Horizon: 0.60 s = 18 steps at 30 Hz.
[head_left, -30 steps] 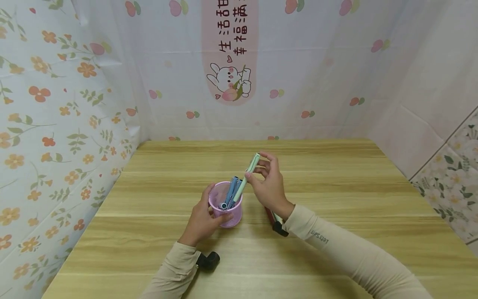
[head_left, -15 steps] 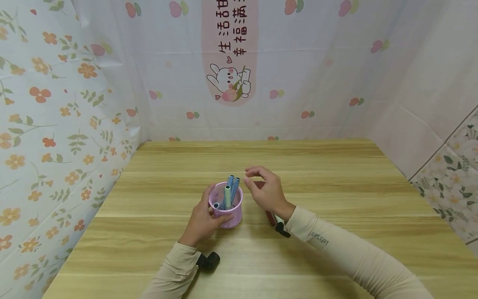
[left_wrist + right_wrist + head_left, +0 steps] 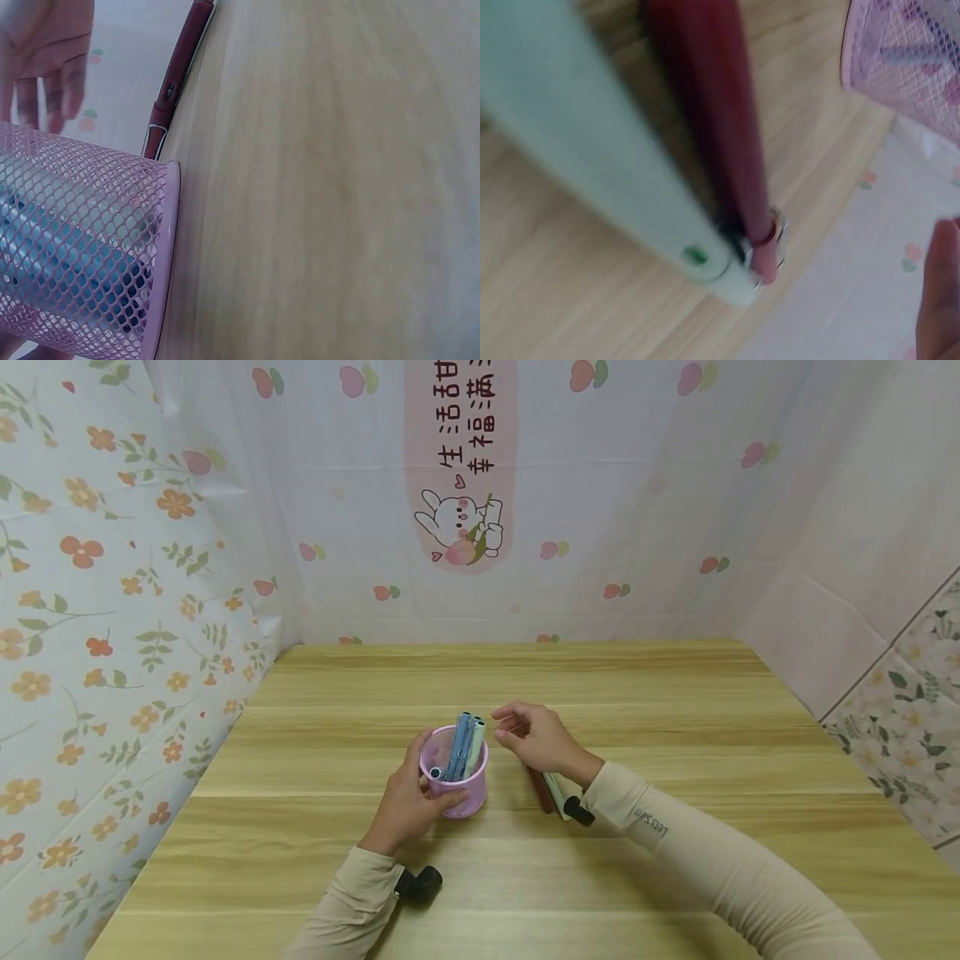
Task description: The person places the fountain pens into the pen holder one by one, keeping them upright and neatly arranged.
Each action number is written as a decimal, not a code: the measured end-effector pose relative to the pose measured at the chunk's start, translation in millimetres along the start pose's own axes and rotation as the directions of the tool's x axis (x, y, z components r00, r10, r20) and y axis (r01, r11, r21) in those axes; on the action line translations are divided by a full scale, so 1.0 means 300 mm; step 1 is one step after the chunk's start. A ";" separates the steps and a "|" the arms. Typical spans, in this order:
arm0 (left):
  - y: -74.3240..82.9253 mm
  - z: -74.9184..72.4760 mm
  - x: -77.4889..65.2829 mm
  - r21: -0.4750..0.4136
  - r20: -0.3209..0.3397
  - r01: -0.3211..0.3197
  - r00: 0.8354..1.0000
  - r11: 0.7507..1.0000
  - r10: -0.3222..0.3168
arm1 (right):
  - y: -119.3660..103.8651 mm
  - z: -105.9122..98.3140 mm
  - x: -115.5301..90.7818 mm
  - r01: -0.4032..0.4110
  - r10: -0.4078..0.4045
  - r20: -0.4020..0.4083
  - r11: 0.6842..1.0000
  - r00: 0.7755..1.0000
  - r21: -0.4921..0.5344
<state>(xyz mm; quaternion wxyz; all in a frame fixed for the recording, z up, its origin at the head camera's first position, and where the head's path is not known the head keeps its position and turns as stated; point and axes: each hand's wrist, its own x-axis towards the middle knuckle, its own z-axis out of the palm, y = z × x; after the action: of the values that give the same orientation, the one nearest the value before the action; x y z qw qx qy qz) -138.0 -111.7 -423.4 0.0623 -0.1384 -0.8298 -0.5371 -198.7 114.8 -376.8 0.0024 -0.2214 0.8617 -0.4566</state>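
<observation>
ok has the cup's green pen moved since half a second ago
Yes: in the head view, the green pen has tipped rightward inside the unmoved pink cup.

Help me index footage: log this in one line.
left hand: grips pink cup; right hand: empty; cup: blue pens, green pen; table: red pen, another green pen

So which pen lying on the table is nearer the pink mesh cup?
The dark red pen; the pale green pen beside it lies farther from the cup.

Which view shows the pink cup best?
The head view: the pink cup shows from rim to base, though the left hand covers part. Left wrist shows it closer but cropped; right wrist, only part, in a corner.
</observation>
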 end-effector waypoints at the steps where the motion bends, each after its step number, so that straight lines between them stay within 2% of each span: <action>1: 0.000 0.000 0.000 0.001 -0.001 0.001 1.000 1.000 -0.001 | 0.006 -0.005 0.002 -0.024 0.025 0.022 1.000 0.999 -0.012; 8: 0.000 0.001 -0.002 -0.004 -0.005 0.004 1.000 1.000 -0.004 | 0.054 -0.041 0.007 -0.127 0.131 0.093 0.991 0.987 -0.038; 12: 0.001 0.001 -0.002 -0.003 -0.004 0.003 1.000 1.000 -0.003 | 0.075 -0.063 0.007 -0.200 0.206 0.101 0.977 0.973 -0.069; 18: 0.003 -0.001 -0.001 -0.003 0.001 0.014 1.000 1.000 -0.014 | 0.108 -0.086 0.011 -0.244 0.262 0.111 0.958 0.959 -0.153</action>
<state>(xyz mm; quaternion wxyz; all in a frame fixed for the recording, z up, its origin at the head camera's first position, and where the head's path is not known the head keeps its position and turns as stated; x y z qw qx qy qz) -137.5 -111.8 -422.5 0.0581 -0.1331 -0.8298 -0.5389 -219.3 149.4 -386.7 0.1016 -0.1382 0.9104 -0.3764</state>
